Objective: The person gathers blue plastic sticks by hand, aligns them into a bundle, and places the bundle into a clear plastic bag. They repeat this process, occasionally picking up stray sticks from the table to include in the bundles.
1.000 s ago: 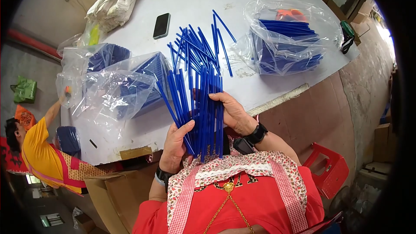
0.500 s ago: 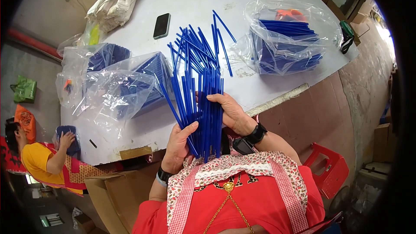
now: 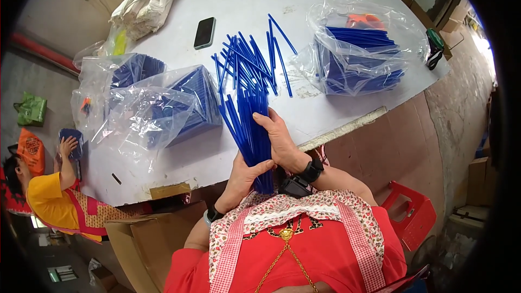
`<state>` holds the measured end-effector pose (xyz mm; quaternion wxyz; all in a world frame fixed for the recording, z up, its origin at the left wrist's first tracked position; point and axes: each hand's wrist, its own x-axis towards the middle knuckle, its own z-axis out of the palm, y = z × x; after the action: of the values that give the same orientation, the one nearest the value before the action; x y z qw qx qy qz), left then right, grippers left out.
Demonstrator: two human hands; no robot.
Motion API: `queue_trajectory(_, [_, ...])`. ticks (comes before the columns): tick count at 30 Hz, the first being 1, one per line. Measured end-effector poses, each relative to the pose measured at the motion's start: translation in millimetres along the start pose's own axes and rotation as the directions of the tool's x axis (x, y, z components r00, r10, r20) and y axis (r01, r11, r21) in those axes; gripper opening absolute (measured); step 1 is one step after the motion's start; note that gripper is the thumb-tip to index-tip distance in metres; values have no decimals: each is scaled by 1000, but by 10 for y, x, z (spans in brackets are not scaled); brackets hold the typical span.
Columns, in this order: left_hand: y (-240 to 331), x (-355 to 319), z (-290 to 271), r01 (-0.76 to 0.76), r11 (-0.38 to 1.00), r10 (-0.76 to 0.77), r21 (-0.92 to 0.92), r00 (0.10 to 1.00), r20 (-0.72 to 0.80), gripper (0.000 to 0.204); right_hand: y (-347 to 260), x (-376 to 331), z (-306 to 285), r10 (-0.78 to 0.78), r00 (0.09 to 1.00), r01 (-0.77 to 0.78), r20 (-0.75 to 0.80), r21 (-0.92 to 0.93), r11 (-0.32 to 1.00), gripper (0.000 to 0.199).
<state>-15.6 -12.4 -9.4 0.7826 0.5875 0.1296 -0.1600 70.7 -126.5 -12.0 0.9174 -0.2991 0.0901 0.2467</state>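
At ten o'clock from the bundle (image 3: pixel 251 135), clear plastic bags (image 3: pixel 163 114) contain packed blue sticks (image 3: pixel 198 95). The left hand (image 3: pixel 243 178) grips the bundle's lower end near the table (image 3: pixel 306 119) edge; its long axis points between eleven and twelve. Loose sticks (image 3: pixel 247 62) lie at twelve. The right hand (image 3: pixel 279 140) clasps the bundle's right side. At two o'clock, another clear bag (image 3: pixel 361 57) holds blue sticks.

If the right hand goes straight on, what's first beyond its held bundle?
Probably the loose blue sticks on the white table, ahead of the right hand; depth is unclear, so it might pass over them.
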Motion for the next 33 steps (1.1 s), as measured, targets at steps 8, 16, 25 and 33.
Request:
queue_trajectory(8, [-43,151,21,-192,610,325,769,945,-21,59,104,-35,37,-301,952,296,60,-439,848,54])
queue_trajectory(16, [259,-66,89,-143,989,144,40,989,-23,54,-171,87,-161,7,988,-13,151,42,999,40])
queue_trajectory(25, [281,-121,36,13,974,-21,-226,999,-33,37,-195,64,-178,57,969,-96,242,151,984,43])
queue_trajectory(33, [283,-150,35,46,954,-57,-296,998,-31,36,-137,108,-318,87,958,-130,275,143,981,53])
